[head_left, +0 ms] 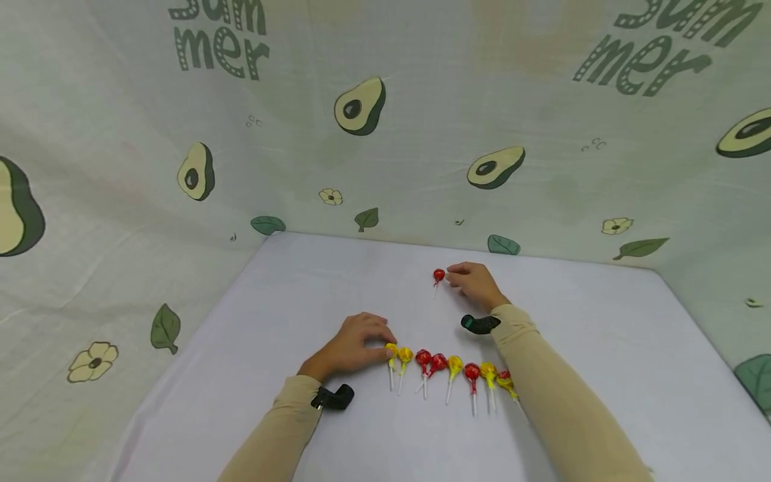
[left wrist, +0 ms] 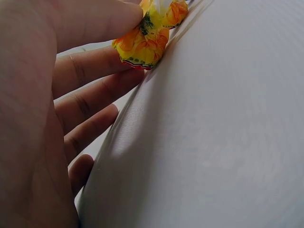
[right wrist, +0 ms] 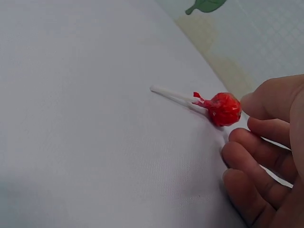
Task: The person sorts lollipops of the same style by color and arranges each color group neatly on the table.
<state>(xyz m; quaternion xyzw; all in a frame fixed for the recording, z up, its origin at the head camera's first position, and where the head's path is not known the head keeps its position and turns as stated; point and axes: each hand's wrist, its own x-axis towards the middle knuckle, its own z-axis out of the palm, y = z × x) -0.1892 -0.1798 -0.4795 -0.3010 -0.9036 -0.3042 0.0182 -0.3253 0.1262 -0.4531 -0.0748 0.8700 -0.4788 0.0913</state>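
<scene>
My left hand [head_left: 355,343] pinches the head of a yellow lollipop [left wrist: 141,50] between thumb and index finger, at the left end of a row on the table; its other fingers are spread in the left wrist view. Farther back on the table lies a single red lollipop [right wrist: 224,110], its white stick pointing away from the hand. Beside its head is my right hand [head_left: 476,285], thumb tip right at the wrapper and the other fingers loosely bent, holding nothing. A second yellow lollipop [head_left: 405,354] lies just right of the pinched one.
The row continues rightward with red lollipops [head_left: 423,358] and yellow lollipops [head_left: 454,365], sticks toward me. My right sleeve [head_left: 560,388] covers the row's right end. Behind the white table [head_left: 361,268] hangs a cloth [head_left: 421,167] printed with avocados.
</scene>
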